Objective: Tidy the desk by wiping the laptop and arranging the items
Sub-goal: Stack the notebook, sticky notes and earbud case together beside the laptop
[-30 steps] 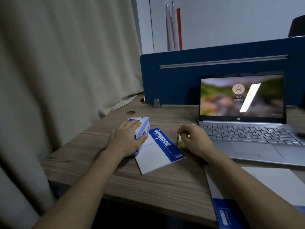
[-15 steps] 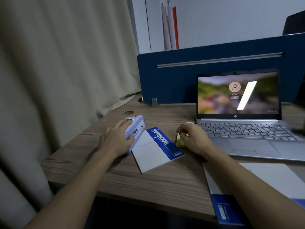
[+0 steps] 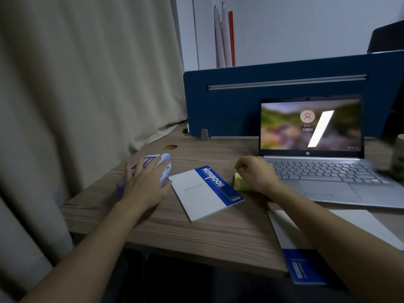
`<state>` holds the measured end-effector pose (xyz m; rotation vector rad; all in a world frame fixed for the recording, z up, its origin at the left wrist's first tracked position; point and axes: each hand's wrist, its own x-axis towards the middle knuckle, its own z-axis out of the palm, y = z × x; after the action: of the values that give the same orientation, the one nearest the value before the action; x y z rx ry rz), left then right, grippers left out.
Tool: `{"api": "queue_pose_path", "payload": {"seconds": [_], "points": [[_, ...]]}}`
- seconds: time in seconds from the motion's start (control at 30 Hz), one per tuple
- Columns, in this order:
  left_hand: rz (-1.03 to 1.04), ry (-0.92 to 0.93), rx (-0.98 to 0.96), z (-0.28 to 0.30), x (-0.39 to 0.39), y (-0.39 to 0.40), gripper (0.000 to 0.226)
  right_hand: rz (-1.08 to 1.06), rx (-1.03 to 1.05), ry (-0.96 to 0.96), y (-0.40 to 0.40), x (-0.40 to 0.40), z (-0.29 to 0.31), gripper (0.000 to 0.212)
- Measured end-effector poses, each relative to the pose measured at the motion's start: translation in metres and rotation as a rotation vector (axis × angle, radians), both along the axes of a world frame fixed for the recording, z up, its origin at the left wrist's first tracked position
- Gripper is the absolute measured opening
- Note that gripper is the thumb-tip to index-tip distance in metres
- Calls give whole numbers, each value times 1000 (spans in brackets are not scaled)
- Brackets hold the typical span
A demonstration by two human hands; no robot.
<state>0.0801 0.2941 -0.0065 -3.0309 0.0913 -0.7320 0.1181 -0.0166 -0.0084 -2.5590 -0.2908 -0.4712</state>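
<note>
1. The fingers (image 3: 150,166) of the left hand (image 3: 145,184) lie spread and nearly straight over a soft white-and-purple plastic tissue pack (image 3: 162,165) near the desk's left edge, pressing down on it rather than closing round it; it looks like a steadying hold, perhaps to draw out a tissue for wiping, though that is only a guess.
2. The right hand (image 3: 256,174) is curled, knuckles up, over a small yellow sticky-note pad (image 3: 240,184). Whether the fingertips actually pinch the pad cannot be told, as they are tucked under the hand.
3. The open silver laptop (image 3: 317,171), the thing to be wiped, stands just right of that hand, its lit screen showing a login picture and its keyboard bare; nothing touches it yet.
4. Between the two hands lies a slim white notebook with a blue title band (image 3: 206,191), turned askew. A second, larger white-and-blue notebook (image 3: 306,265) overhangs the near edge, partly under the right forearm. Both seem to await straightening.
5. The wooden plank desk (image 3: 196,235) carries all of this. A dark blue padded divider (image 3: 240,101) runs along its back, and a blurred pale cup (image 3: 398,158) sits at the far right.
6. A beige curtain (image 3: 87,84) hangs at the left, a pale wall beyond; the room is dim.
</note>
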Motion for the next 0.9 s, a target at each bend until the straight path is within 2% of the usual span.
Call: {"api": "queue_pose_path", "payload": {"seconds": [0.17, 0.3, 0.47, 0.7, 0.9], "points": [[-297, 28, 25, 7, -15, -63, 60, -36, -16, -7, -26, -17, 30, 20], [-464, 109, -2, 0, -33, -120, 61, -86, -64, 21, -76, -46, 27, 22], [-536, 269, -56, -10, -56, -174, 65, -166, -73, 95, -144, -95, 6, 21], [-572, 513, -155, -13, -86, -216, 70, -196, -103, 134, -193, -149, -3, 20], [-577, 528, 59, -11, -108, -227, 91, -121, -204, 320, -195, -182, -5, 33]]}}
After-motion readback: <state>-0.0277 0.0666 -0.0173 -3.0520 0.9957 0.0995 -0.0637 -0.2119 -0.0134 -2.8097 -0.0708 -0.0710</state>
